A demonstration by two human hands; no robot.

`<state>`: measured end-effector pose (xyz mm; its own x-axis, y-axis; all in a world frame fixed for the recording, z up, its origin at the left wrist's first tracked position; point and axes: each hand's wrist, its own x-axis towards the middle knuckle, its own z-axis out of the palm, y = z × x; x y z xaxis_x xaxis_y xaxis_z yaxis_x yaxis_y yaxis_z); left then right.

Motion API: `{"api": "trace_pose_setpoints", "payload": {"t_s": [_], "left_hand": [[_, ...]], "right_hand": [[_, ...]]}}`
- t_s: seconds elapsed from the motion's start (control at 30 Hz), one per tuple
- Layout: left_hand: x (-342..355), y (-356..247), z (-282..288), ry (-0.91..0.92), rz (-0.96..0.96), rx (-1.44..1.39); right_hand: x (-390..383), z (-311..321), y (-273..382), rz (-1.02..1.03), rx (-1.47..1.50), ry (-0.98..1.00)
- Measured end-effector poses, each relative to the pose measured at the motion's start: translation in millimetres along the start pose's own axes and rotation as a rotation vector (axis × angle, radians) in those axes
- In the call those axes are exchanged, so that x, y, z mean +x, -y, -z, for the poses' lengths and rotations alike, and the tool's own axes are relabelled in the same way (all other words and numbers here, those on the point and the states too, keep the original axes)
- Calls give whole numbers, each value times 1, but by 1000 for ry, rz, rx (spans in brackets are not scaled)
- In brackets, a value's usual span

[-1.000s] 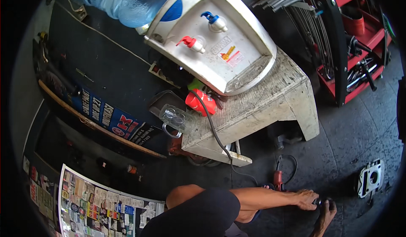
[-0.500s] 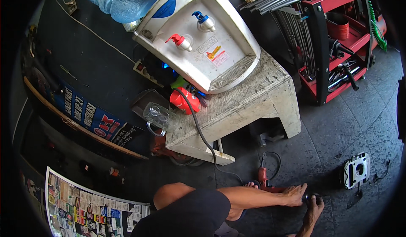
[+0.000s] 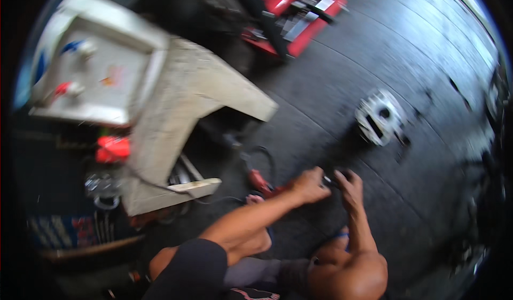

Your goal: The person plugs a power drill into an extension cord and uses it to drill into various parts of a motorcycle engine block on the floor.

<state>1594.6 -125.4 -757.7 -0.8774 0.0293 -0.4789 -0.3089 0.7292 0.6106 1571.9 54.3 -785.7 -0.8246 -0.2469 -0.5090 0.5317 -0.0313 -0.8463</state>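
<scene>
Near the lower middle, my left hand (image 3: 312, 186) is closed round a small dark part with a shiny spot (image 3: 330, 181). My right hand (image 3: 348, 185) grips the other side of it with curled fingers; blur hides its exact shape. Just left of my hands, a red corded power tool (image 3: 261, 181) lies on the dark floor beside my foot. A silver metal engine part with a large round opening (image 3: 393, 121) sits on the floor above and to the right of my hands.
A worn pale wooden stand (image 3: 211, 78) on the left carries a water dispenser (image 3: 117, 48), a red cup (image 3: 112, 149) and a glass mug (image 3: 101, 185), with a cable hanging over it. A red tool cart (image 3: 302, 40) stands at the top. Blurred dark objects line the right edge.
The view has swung to the right, showing more floor and both my forearms. The stand and cart appear further left. My hands stay together on the small part.
</scene>
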Motion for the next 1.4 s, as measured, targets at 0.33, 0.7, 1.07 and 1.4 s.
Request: {"api": "trace_pose_setpoints", "payload": {"t_s": [0.33, 0.7, 1.07, 1.4], "left_hand": [[7, 5, -18, -56, -20, 112], [12, 12, 1, 155, -30, -33], [19, 16, 6, 259, 26, -135], [16, 11, 0, 101, 43, 0]], "right_hand": [[1, 11, -5, -69, 166, -17], [11, 3, -10, -49, 127, 17], [13, -1, -11, -41, 73, -8], [18, 2, -14, -45, 55, 6]]}}
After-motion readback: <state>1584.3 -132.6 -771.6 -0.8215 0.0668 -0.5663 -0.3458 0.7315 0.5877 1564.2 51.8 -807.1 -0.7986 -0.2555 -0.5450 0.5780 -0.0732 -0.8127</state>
